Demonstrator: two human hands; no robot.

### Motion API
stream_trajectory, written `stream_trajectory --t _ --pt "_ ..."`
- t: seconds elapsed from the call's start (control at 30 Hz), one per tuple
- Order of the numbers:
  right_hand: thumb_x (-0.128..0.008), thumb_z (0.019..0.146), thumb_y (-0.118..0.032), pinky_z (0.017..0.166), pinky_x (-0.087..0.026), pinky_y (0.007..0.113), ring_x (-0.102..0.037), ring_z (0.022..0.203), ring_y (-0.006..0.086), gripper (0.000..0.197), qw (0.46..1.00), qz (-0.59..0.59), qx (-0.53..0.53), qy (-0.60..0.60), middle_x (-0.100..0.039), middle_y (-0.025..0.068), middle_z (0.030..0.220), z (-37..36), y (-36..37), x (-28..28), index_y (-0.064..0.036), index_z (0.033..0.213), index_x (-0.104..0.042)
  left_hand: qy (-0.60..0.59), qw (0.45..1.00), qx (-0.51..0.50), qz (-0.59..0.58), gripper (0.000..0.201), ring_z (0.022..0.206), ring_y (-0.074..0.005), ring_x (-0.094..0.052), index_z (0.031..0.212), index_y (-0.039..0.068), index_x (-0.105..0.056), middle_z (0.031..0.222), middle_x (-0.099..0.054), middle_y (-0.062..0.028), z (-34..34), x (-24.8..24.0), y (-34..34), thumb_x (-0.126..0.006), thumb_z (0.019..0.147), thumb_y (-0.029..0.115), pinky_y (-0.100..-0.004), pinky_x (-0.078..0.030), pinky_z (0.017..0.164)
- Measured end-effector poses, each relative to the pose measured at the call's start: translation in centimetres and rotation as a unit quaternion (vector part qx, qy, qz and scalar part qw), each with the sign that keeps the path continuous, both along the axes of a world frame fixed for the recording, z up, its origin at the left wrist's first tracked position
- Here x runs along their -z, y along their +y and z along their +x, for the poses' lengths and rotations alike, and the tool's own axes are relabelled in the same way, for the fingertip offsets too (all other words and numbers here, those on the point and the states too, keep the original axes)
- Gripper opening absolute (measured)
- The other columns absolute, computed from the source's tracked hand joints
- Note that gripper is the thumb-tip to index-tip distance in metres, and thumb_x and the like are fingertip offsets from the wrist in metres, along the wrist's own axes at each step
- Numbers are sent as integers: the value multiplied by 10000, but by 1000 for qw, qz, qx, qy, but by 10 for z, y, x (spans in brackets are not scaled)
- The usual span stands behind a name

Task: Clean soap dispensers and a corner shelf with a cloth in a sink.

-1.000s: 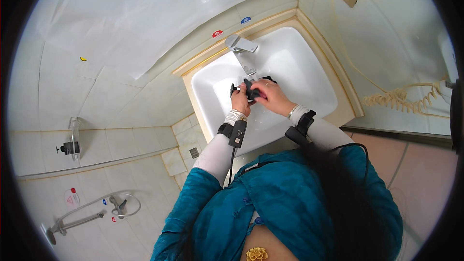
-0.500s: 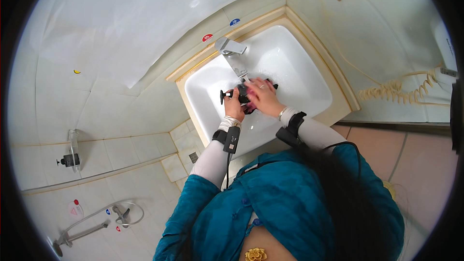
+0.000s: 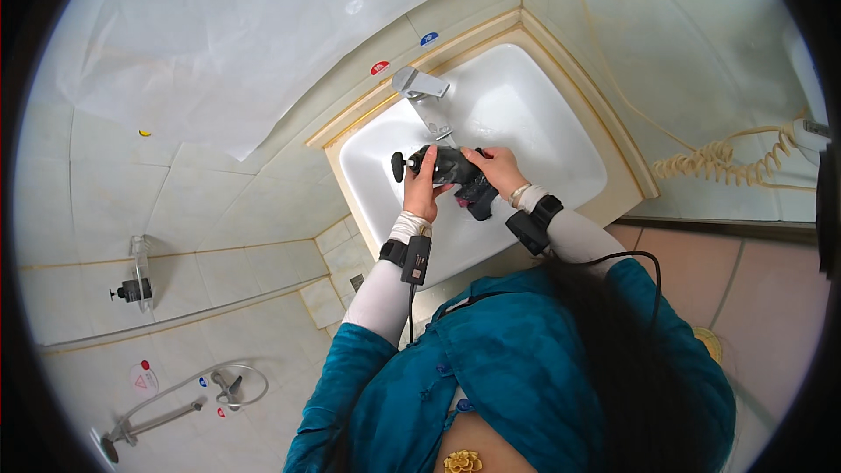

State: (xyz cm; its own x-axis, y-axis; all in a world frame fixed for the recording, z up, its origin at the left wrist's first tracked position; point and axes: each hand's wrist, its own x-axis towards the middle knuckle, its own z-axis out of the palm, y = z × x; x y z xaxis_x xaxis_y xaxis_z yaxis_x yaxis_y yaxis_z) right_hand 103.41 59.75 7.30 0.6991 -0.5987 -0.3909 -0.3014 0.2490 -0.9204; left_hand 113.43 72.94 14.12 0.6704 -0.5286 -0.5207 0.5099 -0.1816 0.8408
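Over the white sink [image 3: 561, 140], my left hand [image 3: 421, 193] grips a black pump bottle [image 3: 448, 165] near its pump end. The bottle lies on its side, and its pump head points left. My right hand [image 3: 502, 172] is closed at the bottle's other end. A wet black cloth [image 3: 479, 200] hangs just below that hand, with a bit of pink showing beside it. Whether the right fingers pinch the cloth, the bottle or both is hard to make out. The chrome faucet [image 3: 420, 85] reaches out just beyond the bottle.
A tan countertop rim [image 3: 631, 184] surrounds the sink. On the right wall hangs a coiled cream cord [image 3: 710, 165]. Another black pump bottle [image 3: 131, 290] stands in a wall holder at left, above a shower hose [image 3: 166, 390]. A black cable [image 3: 644, 256] trails from my right wrist.
The pump bottle has come up into clearer view and turned more level. My right hand has shifted right, from over the bottle to its far end; the black cloth now hangs lower.
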Motion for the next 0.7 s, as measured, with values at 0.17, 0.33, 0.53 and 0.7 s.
stream_trajectory --t 0.17,0.33,0.53,0.7 --pt "-596 862 -137 827 -469 443 -583 1016 396 340 936 -342 64 -46 -616 216 1142 7 34 -8 -22 1183 -599 35 996 -74 -45 452 860 -163 -631 1111 109 -555 1015 -638 -25 -4 15 -17 -657 869 477 -369 -538 678" --pt "-560 886 -133 962 -390 462 -479 1226 370 433 879 -432 -38 -200 -488 132 1373 -2 73 -31 -134 1318 -534 157 967 -101 -176 371 857 -161 -630 1005 84 -607 961 -655 -36 21 62 -8 -611 911 443 -361 -533 707" --pt "-507 936 -220 989 -345 469 -524 1181 329 328 941 -317 -76 94 -604 108 1235 3 5 -28 -147 1241 -601 171 981 -55 -70 392 925 -240 -631 1105 152 -585 1035 -660 -48 6 38 -9 -495 945 498 -492 -489 857" --pt "-502 928 -204 1018 -303 477 -506 1204 328 314 858 -506 10 -94 -626 105 1197 10 42 -15 -126 1219 -589 131 982 -36 -131 429 1073 -233 -587 1215 158 -539 1155 -620 -61 4 56 -14 -473 957 495 -537 -463 900"
